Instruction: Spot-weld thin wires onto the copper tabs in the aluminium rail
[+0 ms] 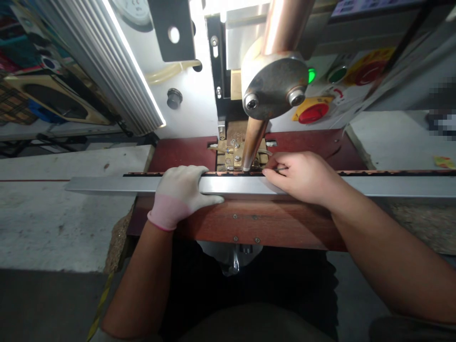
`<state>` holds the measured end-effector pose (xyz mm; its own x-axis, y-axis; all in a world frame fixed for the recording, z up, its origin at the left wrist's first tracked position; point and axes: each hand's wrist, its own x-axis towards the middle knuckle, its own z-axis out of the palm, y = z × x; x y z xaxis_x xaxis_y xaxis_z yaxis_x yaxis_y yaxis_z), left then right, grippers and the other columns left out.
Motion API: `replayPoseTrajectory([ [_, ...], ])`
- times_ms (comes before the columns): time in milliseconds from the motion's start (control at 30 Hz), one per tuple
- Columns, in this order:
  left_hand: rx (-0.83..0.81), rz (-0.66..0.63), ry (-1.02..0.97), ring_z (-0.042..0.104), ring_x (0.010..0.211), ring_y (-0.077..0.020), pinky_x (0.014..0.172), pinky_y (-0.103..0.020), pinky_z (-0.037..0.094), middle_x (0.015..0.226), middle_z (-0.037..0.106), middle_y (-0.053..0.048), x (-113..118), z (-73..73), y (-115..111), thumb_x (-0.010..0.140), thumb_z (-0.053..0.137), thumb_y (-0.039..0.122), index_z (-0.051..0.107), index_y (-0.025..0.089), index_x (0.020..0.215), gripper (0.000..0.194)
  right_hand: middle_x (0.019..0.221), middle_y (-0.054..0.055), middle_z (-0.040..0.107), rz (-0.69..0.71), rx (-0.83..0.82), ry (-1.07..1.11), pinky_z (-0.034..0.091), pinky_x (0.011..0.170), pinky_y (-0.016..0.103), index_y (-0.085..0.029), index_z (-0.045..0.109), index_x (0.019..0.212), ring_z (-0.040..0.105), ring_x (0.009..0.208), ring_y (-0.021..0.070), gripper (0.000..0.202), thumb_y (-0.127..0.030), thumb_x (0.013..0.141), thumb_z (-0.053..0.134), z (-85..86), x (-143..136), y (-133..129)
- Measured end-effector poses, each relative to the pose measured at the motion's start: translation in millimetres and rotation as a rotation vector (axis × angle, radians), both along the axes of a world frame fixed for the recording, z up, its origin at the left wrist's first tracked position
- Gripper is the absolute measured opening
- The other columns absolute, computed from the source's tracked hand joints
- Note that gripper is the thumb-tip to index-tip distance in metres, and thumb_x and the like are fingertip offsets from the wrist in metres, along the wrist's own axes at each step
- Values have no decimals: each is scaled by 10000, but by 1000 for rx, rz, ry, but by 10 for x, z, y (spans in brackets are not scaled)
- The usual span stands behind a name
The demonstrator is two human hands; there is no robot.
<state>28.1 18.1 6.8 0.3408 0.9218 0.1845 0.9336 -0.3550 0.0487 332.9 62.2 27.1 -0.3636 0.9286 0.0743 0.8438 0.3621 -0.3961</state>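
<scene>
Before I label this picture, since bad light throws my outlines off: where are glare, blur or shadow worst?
Head view: glare burns along the light strip and copper-coloured rod; head view: the left and right margins look smeared and stretched, with a pixelated patch at right; head view: deep shadow below the reddish board hides detail.

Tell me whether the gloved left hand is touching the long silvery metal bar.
Touching. The head view shows the gloved left hand draped over the metal bar, thumb stretched along its near edge, with no visible gap.
</scene>
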Motion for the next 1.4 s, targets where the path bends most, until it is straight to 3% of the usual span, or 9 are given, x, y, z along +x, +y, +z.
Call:
replayPoseTrajectory([
  [200, 34, 6, -29, 738, 998, -360, 849, -508, 520, 1109, 802, -107, 5, -34, -130, 726, 704, 935, 733, 207, 1212, 875, 664, 14, 720, -25, -8, 3, 387, 598, 347, -277, 696, 740, 633, 599, 214, 144, -350, 847, 633, 29, 24, -31],
  [433, 219, -23, -83, 745, 1042, -350, 965, -514, 516, 1149, 801, -121, 1, -119, -334, 804, 711, 862, 703, 180, 1243, 811, 649, 4, 725, -2, 59, 94, 422, 606, 351, -288, 734, 797, 658, 599, 223, 145, -353, 865, 623, 70, 12, -103],
  [800, 237, -7, -80, 720, 1051, -346, 1004, -509, 477, 1189, 794, -123, 173, -205, -395, 831, 703, 826, 679, 203, 1286, 772, 754, 12, 768, 77, 128, 189, 456, 648, 336, -280, 753, 894, 658, 614, 199, 228, -407, 944, 571, 105, -63, -266],
  [967, 277, -7, -103, 709, 1047, -334, 1014, -511, 462, 1193, 791, -119, 294, -242, -455, 881, 713, 724, 660, 202, 1278, 658, 755, 3, 769, 188, 129, 167, 444, 655, 322, -259, 760, 902, 647, 593, 178, 228, -377, 953, 571, 36, -106, -273],
  [1133, 266, -17, -73, 702, 1054, -339, 1016, -527, 454, 1218, 780, -119, 299, -227, -467, 900, 703, 692, 657, 216, 1313, 632, 740, 16, 768, 173, 178, 107, 433, 678, 325, -237, 777, 934, 665, 622, 189, 234, -348, 963, 573, -46, -121, -256],
  [1400, 243, -17, -76, 698, 1039, -348, 999, -533, 458, 1200, 773, -138, 303, -190, -447, 884, 668, 795, 677, 190, 1332, 753, 709, 14, 732, 135, 167, 97, 383, 616, 318, -242, 639, 755, 598, 574, 168, 141, -293, 871, 578, -8, -97, -251],
])
